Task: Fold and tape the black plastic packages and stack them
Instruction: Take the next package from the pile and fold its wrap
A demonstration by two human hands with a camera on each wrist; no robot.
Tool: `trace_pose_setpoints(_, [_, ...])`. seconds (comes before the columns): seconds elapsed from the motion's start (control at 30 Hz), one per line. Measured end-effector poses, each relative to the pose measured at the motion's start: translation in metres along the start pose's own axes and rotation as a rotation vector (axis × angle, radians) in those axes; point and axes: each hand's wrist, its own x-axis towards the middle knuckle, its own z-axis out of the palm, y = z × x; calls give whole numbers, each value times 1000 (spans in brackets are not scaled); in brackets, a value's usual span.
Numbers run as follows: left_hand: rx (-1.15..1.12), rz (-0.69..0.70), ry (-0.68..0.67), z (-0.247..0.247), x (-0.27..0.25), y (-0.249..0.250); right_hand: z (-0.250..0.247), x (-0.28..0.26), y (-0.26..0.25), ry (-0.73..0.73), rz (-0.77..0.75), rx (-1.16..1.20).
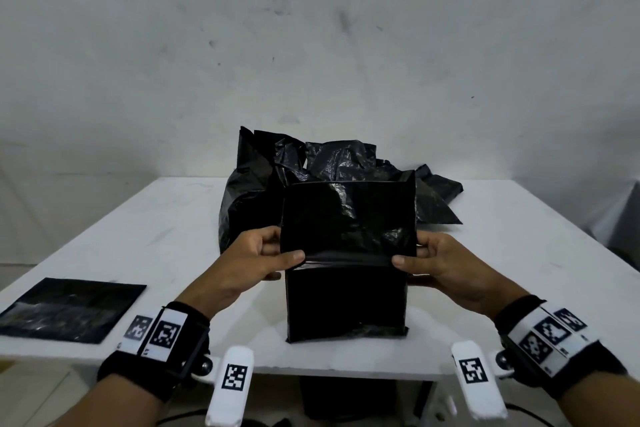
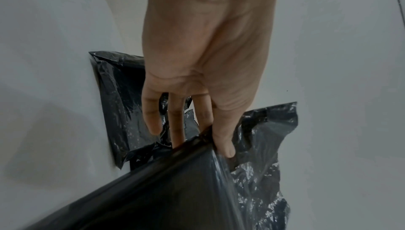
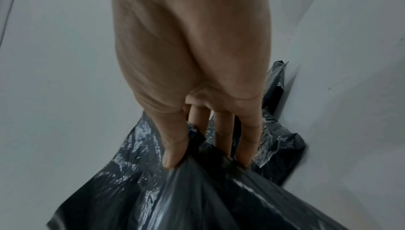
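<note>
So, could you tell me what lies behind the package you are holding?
Behind the held package a heap of crumpled black bags sits on the table; the package covers the heap's front.

On the surface (image 1: 173, 218) before us, we see one package (image 1: 346, 253) at the near middle, our left hand (image 1: 249, 263) at its left edge and right hand (image 1: 440, 267) at its right. Behind it sits a heap of packages (image 1: 263, 184). Far left lies a flat package (image 1: 69, 308).
</note>
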Motion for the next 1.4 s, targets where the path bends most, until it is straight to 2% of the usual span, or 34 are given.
trace_pose_setpoints(0.33, [21, 52, 36, 3, 5, -11, -4, 2, -1, 1, -11, 2])
trace_pose_setpoints(0.53, [10, 64, 55, 0, 4, -15, -11, 3, -2, -24, 35, 92])
trace_pose_setpoints(0.73, [35, 92, 32, -1, 5, -17, -4, 1, -1, 123, -101, -72])
trace_pose_setpoints(0.87, [40, 121, 33, -6, 3, -18, -1, -1, -1, 129, -145, -114])
trace_pose_setpoints(1.03, [22, 135, 28, -5, -1, -19, 2, -2, -4, 138, -132, -119])
trace_pose_setpoints(1.17, [-27, 113, -2, -8, -2, -5, 3, -2, -10, 117, -128, -113])
trace_pose_setpoints(1.3, [-91, 37, 59, -15, 2, -1, 3, 1, -11, 131, -96, -116])
trace_pose_setpoints(1.4, [-183, -14, 89, -13, 1, 1, 6, 4, -15, 147, -50, -11])
